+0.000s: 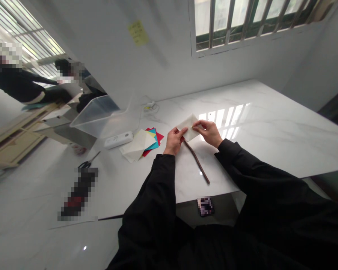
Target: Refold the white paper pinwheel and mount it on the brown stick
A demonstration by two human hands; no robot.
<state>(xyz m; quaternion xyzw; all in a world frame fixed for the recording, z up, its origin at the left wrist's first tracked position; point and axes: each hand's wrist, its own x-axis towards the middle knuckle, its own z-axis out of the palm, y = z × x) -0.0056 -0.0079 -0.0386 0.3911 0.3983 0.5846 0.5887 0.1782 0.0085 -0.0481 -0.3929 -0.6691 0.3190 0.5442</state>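
A pale cream square of paper (189, 132) is raised above the white table between my hands. My left hand (175, 140) grips its lower left edge, thumb on top. My right hand (208, 131) is closed in a pinch over the paper's right part; a tiny yellowish bit shows at its fingertips, too small to name. A thin brown stick (197, 161) slants from beneath the paper, beside my left fingers, toward the table's front edge. Whether my left fingers also hold the stick, I cannot tell.
Left of my hands lie cream, blue and red paper sheets (137, 144), a white power strip (118, 140) and scissors (87, 162). A clear plastic bin (92, 114) stands behind them. A phone-like object (205, 206) is below the front edge. Two people sit at far left.
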